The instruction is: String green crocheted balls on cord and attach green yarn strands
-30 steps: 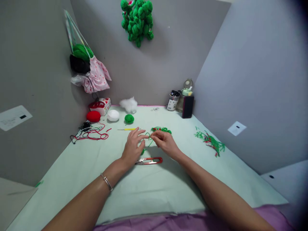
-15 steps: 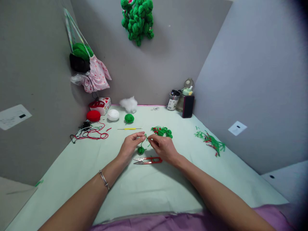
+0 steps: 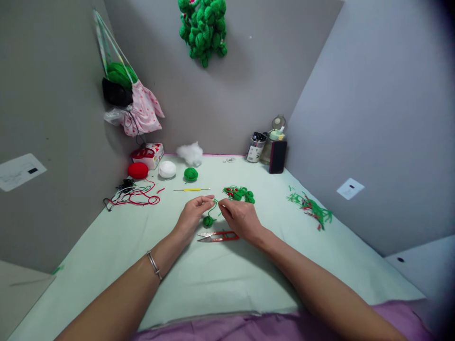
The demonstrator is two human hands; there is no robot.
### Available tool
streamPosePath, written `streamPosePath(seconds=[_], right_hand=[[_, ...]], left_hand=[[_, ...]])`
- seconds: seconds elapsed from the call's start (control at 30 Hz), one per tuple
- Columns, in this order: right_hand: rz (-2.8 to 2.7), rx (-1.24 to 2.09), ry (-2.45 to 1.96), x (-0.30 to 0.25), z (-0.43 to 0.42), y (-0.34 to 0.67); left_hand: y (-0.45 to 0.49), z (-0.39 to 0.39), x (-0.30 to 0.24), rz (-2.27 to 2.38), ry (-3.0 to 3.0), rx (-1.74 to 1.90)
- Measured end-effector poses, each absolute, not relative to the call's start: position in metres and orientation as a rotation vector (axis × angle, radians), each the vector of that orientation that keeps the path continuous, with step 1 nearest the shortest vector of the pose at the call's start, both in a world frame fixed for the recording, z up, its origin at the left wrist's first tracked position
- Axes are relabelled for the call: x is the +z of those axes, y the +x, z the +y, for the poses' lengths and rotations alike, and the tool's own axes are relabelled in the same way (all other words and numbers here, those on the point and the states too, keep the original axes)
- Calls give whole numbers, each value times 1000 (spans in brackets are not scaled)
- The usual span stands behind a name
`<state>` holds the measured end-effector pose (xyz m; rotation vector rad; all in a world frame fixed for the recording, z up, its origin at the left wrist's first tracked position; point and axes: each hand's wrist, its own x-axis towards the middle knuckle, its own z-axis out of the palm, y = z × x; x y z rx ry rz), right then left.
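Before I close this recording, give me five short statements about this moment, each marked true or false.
1. The left hand and right hand both have fingertips at thin green yarn. True.
2. The red-handled metal snips lie closed. False: their blades are apart.
3. A silver metal bracelet circles the right wrist. False: it circles the left wrist.
4. The slim yellow-gripped metal tool lies on the pale green cover. True.
5. The round red yarn ball sits right of the round white one. False: it sits left.

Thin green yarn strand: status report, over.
Left hand and right hand pinching thin green yarn strand. Small round green yarn ball below it. Red-handled metal snips nearby, not blocking.
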<state>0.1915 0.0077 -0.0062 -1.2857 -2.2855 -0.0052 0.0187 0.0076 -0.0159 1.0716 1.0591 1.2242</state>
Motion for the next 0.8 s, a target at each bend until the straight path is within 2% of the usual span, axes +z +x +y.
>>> streamPosePath(seconds=[0.43, 0.6, 0.8], right_hand=[[-2246, 67, -1285, -10, 11, 194], [-2076, 273, -1345, -6, 20, 205], [-1966, 567, -1287, -1, 24, 209]], left_hand=[[18, 7, -14, 1047, 1107, 1210], [14, 8, -12, 1079, 1042, 1214], [13, 12, -11, 877, 842, 1240]])
